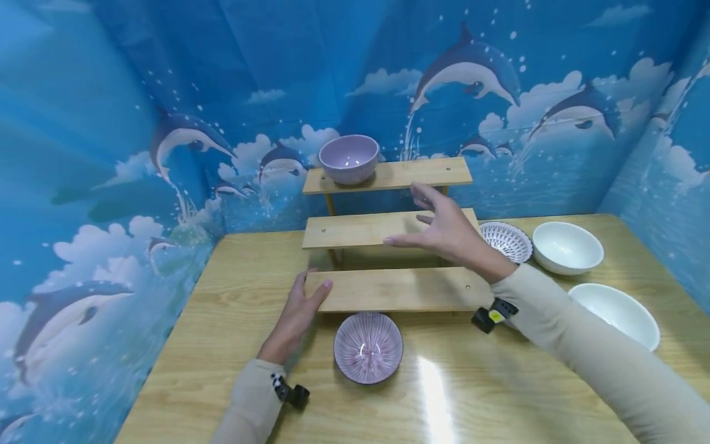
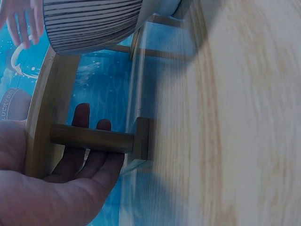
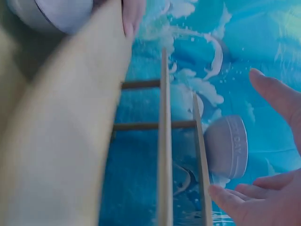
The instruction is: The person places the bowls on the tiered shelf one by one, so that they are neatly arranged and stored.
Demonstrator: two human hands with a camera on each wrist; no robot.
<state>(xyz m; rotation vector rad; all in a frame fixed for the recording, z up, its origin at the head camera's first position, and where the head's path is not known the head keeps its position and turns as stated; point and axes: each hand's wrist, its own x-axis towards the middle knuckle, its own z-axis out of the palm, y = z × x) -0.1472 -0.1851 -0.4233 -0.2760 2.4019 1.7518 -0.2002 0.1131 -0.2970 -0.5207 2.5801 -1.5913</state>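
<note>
A three-tier wooden display stand [image 1: 396,290] stands on the table. My left hand [image 1: 294,314] grips the left end of its lowest shelf, thumb on top; in the left wrist view the fingers [image 2: 96,167] reach under the board around a round leg [image 2: 94,137]. My right hand [image 1: 449,231] is held over the middle and upper shelves, thumb and fingers spread, holding nothing. A smooth purple bowl [image 1: 349,160] sits upright at the left of the top shelf, to the left of that hand. On the table before the lowest shelf is a purple ribbed bowl [image 1: 368,348].
To the right, partly behind my right arm, are a dark-patterned white bowl [image 1: 505,240], a plain white bowl [image 1: 568,246] and a wide white bowl [image 1: 618,314]. A blue dolphin-print backdrop [image 1: 277,74] encloses the table [image 1: 222,370] at the back and sides.
</note>
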